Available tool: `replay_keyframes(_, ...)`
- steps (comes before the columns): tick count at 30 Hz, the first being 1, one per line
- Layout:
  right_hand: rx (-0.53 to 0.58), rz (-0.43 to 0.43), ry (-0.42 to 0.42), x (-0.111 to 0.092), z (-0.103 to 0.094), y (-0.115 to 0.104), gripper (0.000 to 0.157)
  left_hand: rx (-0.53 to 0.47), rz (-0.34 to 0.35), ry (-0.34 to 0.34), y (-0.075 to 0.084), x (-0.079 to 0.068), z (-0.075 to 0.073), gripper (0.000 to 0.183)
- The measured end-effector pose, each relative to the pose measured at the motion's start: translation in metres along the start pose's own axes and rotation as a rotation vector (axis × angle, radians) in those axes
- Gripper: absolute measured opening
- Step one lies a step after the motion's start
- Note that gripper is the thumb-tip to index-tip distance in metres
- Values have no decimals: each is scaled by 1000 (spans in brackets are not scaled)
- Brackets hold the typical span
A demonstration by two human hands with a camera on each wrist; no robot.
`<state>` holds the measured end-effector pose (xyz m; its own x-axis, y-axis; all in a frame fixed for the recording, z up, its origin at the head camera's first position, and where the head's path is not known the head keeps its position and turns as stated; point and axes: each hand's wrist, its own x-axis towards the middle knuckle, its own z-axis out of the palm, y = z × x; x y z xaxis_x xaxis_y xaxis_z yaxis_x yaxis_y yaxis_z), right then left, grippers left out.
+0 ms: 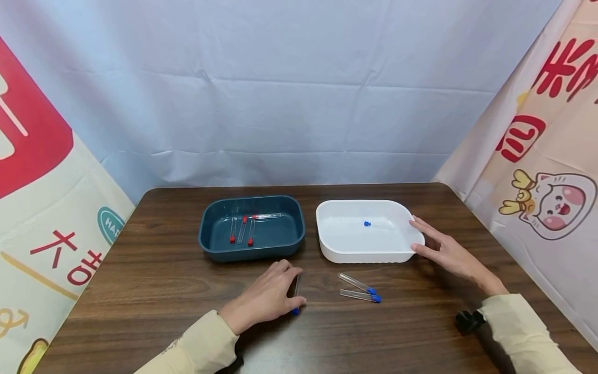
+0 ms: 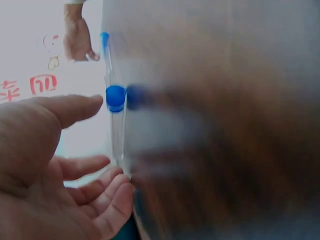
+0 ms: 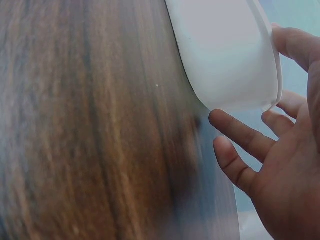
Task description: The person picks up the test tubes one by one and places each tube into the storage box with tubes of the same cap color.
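Left hand (image 1: 267, 295) at blue-capped tube (image 1: 298, 286), "HA…" badge (image 1: 111, 225)

**Dark wood-grained desk (image 1: 159, 259) shared by trays and tubes**

The desk is rounded at its far corners, and light is reflected by its near surface. On its far half, a dark teal tray (image 1: 252, 254) and a white tray (image 1: 369, 257) are set side by side, a narrow gap left between them. In front of the white tray, 2 blue-capped tubes (image 1: 359, 295) are laid just beside each other, caps to the right. Farther left, 1 single tube (image 1: 298, 284) is partly covered by the left hand (image 1: 267, 295).
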<state>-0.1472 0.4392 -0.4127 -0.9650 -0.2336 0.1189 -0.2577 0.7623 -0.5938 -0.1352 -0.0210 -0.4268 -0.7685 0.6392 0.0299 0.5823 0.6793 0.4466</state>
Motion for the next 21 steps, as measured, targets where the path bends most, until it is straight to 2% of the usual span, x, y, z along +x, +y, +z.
replay_keyframes(9, 21, 6, -3, 2, 0, -1, 74, 16, 98, -77, -11, 0, -10, 74)
replay_keyframes(21, 17, 9, -5, 1, 0, 1, 74, 47, 130, -148, -15, 0, -11, 85)
